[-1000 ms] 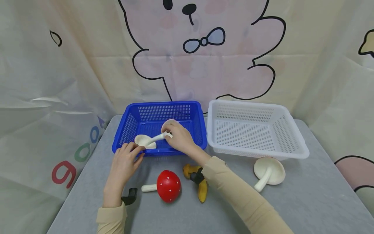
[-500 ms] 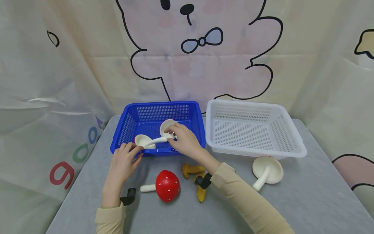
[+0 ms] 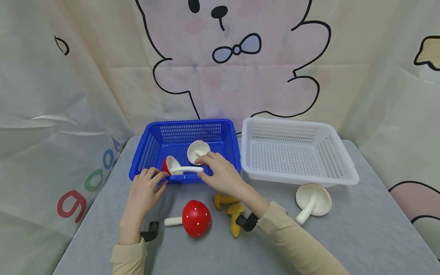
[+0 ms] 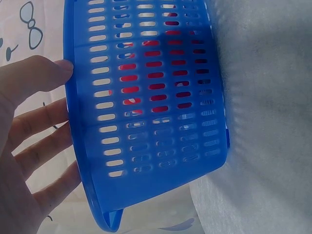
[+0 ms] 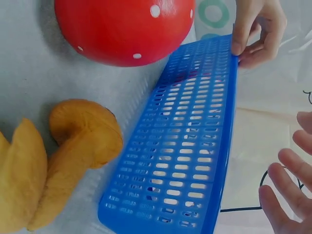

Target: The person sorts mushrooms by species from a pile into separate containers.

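Note:
My left hand (image 3: 145, 194) grips the near left rim of the blue basket (image 3: 227, 168), thumb outside and fingers over the edge. Inside lies a toy mushroom with a red cap (image 3: 166, 166), its white stem pointing right. Another toy mushroom (image 3: 194, 148) shows its pale underside behind that stem. Over the basket's near right part, my right hand (image 3: 225, 173) has its fingers parted around the tip of the white stem. Spread fingers (image 5: 285, 187) show above the rim in the right wrist view. Red shows through the basket wall (image 4: 146, 180) in the left wrist view.
A white basket (image 3: 347, 175) stands right of the blue one. In front lie a red spotted toy mushroom (image 3: 196, 219), two yellow-brown toy mushrooms (image 3: 235, 225) and a pale-undersided one (image 3: 319, 202) at the right. A printed curtain (image 3: 113, 76) hangs behind the grey table (image 3: 343, 244).
My right hand has let go of the white stem and drawn slightly right and nearer. The red-capped mushroom has rolled, showing more red. The left hand stays on the rim.

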Demonstrator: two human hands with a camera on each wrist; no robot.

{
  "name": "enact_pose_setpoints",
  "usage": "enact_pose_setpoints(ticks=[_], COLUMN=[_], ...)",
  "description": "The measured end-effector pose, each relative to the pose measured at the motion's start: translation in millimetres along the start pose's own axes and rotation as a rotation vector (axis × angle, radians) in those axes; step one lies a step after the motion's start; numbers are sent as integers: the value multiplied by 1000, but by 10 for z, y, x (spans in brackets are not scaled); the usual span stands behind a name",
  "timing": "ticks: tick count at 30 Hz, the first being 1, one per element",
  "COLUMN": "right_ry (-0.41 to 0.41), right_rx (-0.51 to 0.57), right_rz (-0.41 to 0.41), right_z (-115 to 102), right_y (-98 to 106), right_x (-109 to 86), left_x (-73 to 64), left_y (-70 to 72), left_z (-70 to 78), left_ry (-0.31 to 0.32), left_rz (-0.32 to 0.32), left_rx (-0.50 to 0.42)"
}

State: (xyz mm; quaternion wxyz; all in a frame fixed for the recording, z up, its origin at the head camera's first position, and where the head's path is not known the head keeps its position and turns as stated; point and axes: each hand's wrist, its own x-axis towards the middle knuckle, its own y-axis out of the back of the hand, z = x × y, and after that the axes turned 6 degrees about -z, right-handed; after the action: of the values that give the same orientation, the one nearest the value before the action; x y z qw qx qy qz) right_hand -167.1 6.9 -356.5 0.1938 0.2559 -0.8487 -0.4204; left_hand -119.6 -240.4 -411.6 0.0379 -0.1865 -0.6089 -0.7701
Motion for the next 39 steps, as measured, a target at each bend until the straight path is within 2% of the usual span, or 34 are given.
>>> enact_pose_setpoints(ticks=[6, 14, 17, 23, 26, 39], right_ry=[1, 23, 22, 62, 77, 53], right_rx=[109, 156, 126, -18, -57, -81], right_rz=[-109, -187, -210, -229, -232, -256], right_z=[-9, -32, -56, -58, -34, 47], right_y=[-19, -102, -148, -269, -352, -630], right_x=[-123, -256, -314, -413, -451, -567], left_x=[-7, -2, -6, -9, -10, -6], left_y=[-4, -22, -24, -25, -19, -15], left_z=[-9, -13, -16, -16, -14, -11], left_ry=[-15, -21, -14, -15, -10, 4], left_rz=[18, 23, 19, 16, 13, -7], left_rx=[6, 1, -2, -1, -7, -14])
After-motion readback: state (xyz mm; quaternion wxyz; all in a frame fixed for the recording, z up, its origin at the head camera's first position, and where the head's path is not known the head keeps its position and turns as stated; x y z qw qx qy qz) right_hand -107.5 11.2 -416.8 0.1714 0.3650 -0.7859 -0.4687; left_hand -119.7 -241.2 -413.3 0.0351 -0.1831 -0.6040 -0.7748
